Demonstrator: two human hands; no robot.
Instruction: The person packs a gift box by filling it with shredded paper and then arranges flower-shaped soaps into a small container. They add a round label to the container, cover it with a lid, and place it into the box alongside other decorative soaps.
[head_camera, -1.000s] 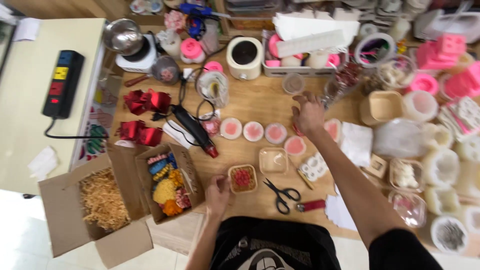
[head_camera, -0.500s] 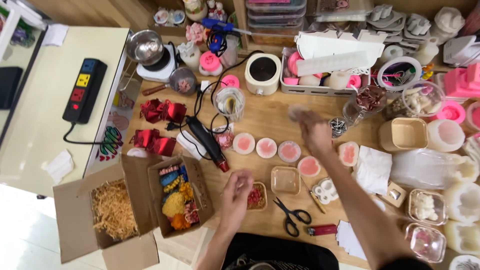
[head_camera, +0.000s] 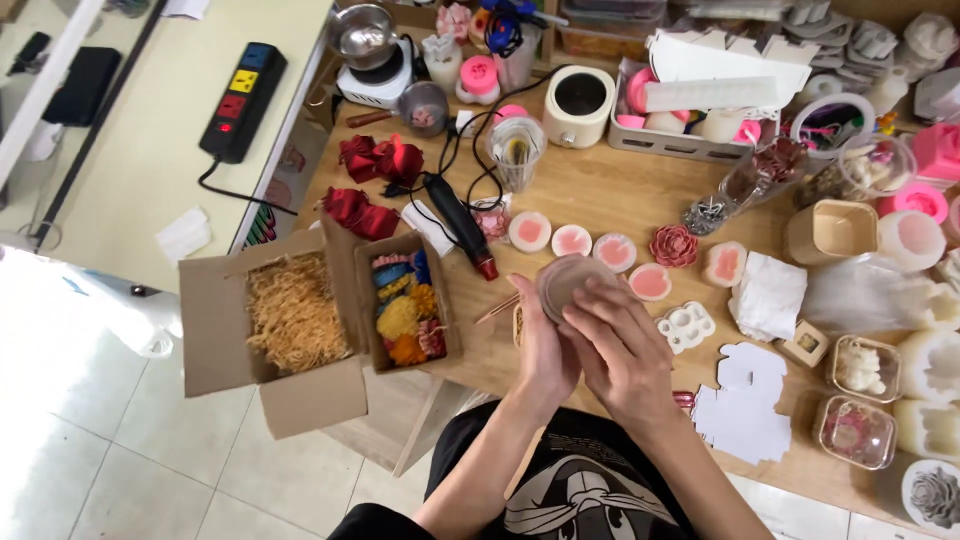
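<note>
Both of my hands meet over the near edge of the wooden table (head_camera: 620, 205). My left hand (head_camera: 543, 348) and my right hand (head_camera: 628, 345) together hold a small round brownish translucent cup (head_camera: 568, 279), its round face turned up toward me. Just beyond the cup lie several round white moulds with pink wax (head_camera: 572, 240) in a row, a pink rose-shaped piece (head_camera: 673, 245) and a heart-shaped one (head_camera: 724, 263). A white flower mould (head_camera: 685, 325) lies right of my right hand. What sits under my hands is hidden.
Left of my hands stand an open cardboard box of straw (head_camera: 290, 310) and a smaller box of coloured dried flowers (head_camera: 405, 312). A black heat gun (head_camera: 458, 222), red foil bows (head_camera: 378, 160), a white melting pot (head_camera: 578, 105), jars, moulds and a power strip (head_camera: 240, 100) crowd the back.
My right hand drew back from the far middle of the table with the round cup. My left hand rose from the small tray and joined it on the cup.
</note>
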